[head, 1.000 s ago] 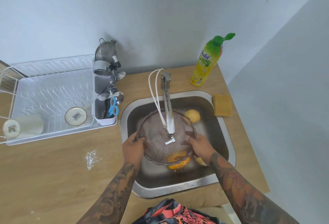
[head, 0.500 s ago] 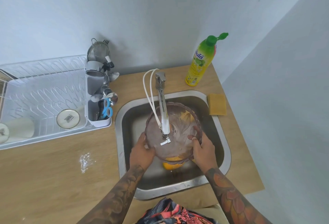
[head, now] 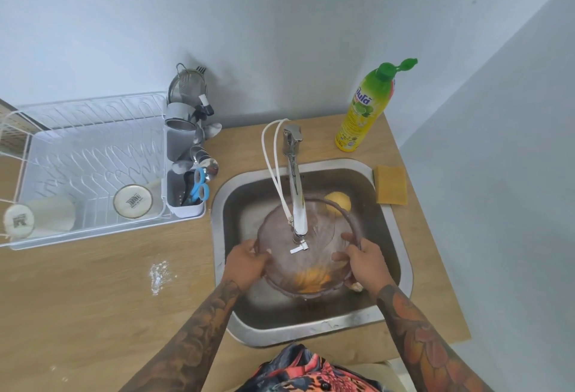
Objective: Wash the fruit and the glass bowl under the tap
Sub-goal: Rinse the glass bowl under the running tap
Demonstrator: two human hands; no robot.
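Glass bowl (head: 311, 236) under tap (head: 297, 204) | left hand (head: 245, 264), right hand (head: 367, 262) grip opposite rims

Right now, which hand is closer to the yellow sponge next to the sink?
The right hand. It holds the glass bowl's right rim, below and left of the sponge. The left hand grips the opposite rim, farther across the sink.

Bare forearms bearing dense dark tattoos, the right forearm (head: 426, 342) with orange-red motifs; patterned black, red and orange garment (head: 308, 371) below.
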